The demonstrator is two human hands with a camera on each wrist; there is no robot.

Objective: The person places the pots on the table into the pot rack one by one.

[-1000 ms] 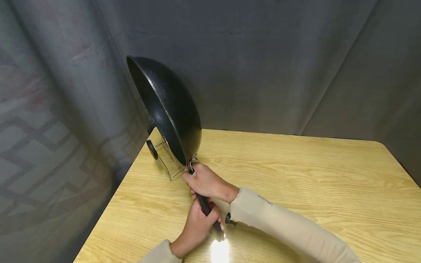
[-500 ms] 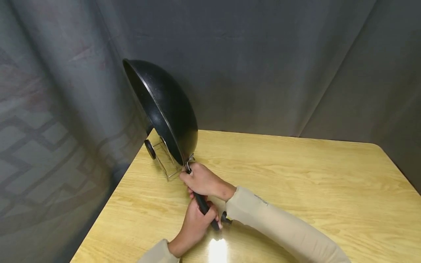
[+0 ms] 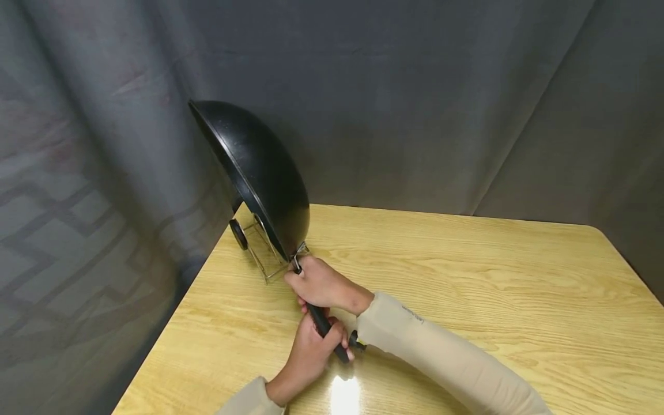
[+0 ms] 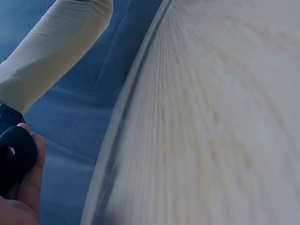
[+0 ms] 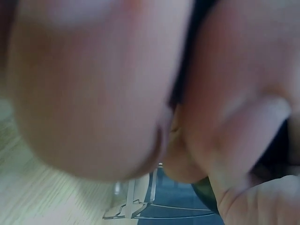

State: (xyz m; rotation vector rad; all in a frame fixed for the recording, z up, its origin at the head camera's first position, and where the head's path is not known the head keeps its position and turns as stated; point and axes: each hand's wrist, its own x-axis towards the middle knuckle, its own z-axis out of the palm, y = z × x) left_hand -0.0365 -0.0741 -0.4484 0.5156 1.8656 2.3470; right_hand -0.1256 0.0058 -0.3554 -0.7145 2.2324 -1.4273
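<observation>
A large black wok (image 3: 270,173) is held up off the table in the head view, tilted to the left with its rounded underside toward the right. My right hand (image 3: 325,284) grips its black handle (image 3: 317,319) close to the metal joint. Lower on the same handle, my left hand (image 3: 309,350) holds the end part. The left wrist view shows the handle's end with its hole (image 4: 21,152) against the left fingers (image 4: 35,180). Blurred fingers (image 5: 93,103) fill most of the right wrist view and hide much of the handle.
A wire rack (image 3: 257,265) with a black round end piece (image 3: 238,234) stands at the table's left side, partly behind the wok. The wooden table (image 3: 467,276) stretches to the right. Grey curtains (image 3: 394,104) hang behind and to the left.
The wok has tipped a little further left and down, and less of its inside shows. Both hands have shifted slightly left with it and keep their hold on the handle.
</observation>
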